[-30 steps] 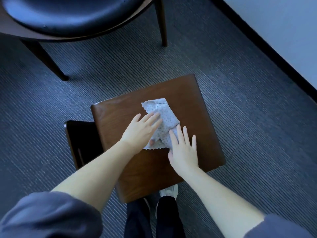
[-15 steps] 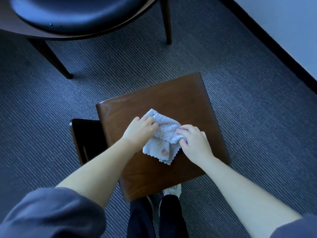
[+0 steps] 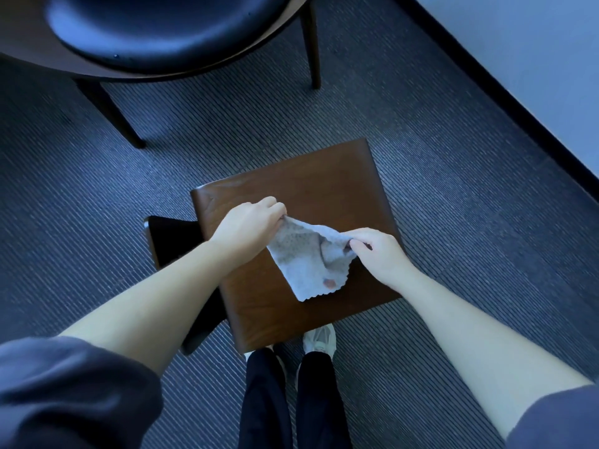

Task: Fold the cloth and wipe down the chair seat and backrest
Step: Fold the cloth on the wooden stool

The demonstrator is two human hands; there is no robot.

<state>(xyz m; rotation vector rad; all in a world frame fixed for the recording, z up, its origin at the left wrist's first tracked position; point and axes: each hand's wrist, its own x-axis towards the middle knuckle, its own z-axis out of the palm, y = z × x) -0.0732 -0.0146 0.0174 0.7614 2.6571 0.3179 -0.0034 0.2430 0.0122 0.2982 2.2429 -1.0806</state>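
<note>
A small pale patterned cloth (image 3: 306,264) with a scalloped edge hangs just above the brown wooden seat (image 3: 324,183) of a low chair. My left hand (image 3: 249,222) pinches the cloth's upper left corner. My right hand (image 3: 377,249) pinches its upper right corner. The cloth sags between them, its lower corner pointing toward me and resting near the seat. A dark backrest (image 3: 171,241) shows at the seat's left, partly hidden by my left forearm.
A second chair with a black padded seat (image 3: 155,24) and dark wooden legs (image 3: 309,43) stands at the far side. Striped dark carpet (image 3: 453,189) covers the floor. A white wall with a black baseboard (image 3: 505,102) runs along the right. My feet are below the seat.
The cloth lay flat on the seat under both palms. Both hands have since pinched its corners and lifted it off the seat, spreading it between them.
</note>
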